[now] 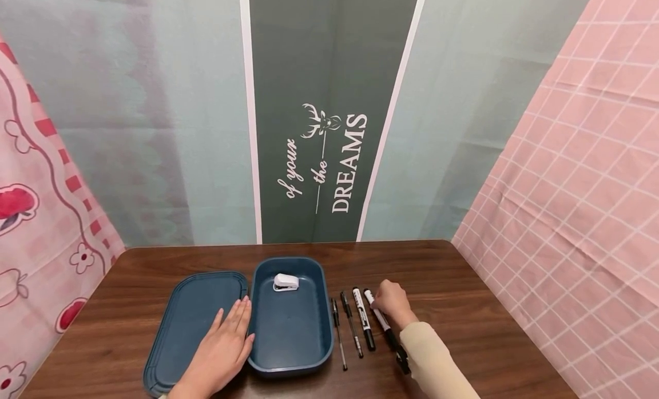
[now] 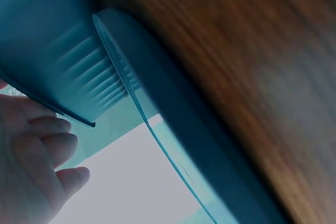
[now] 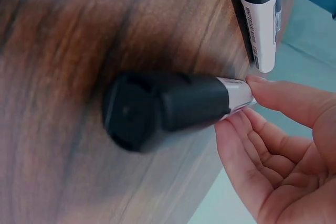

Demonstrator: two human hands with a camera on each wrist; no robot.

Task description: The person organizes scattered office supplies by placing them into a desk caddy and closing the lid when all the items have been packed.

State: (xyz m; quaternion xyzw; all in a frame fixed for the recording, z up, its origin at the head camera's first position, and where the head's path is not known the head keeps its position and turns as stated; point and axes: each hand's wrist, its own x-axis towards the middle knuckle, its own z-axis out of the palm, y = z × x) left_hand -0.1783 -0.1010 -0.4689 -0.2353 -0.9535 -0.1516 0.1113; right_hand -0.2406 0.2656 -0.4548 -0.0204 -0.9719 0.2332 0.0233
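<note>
My right hand point(image 1: 393, 303) pinches a white whiteboard marker point(image 1: 380, 316) with a black cap between thumb and fingers. In the right wrist view the marker's black cap point(image 3: 173, 106) points toward the camera. A second marker point(image 1: 363, 316) lies just to its left, beside two slim black pens point(image 1: 352, 324). My left hand point(image 1: 223, 344) has its fingers extended over the blue lid point(image 1: 177, 319), fingertips at the left rim of the blue box point(image 1: 329, 324). Inside the box, near its far end, sits a small white stapler point(image 1: 285, 282).
The brown wooden table point(image 1: 453, 307) ends at a hanging grey-green curtain point(image 1: 334, 73) behind. Pink patterned cloths hang at both sides, a gridded one point(image 1: 576, 216) on the right. The lid lies flat to the left of the box.
</note>
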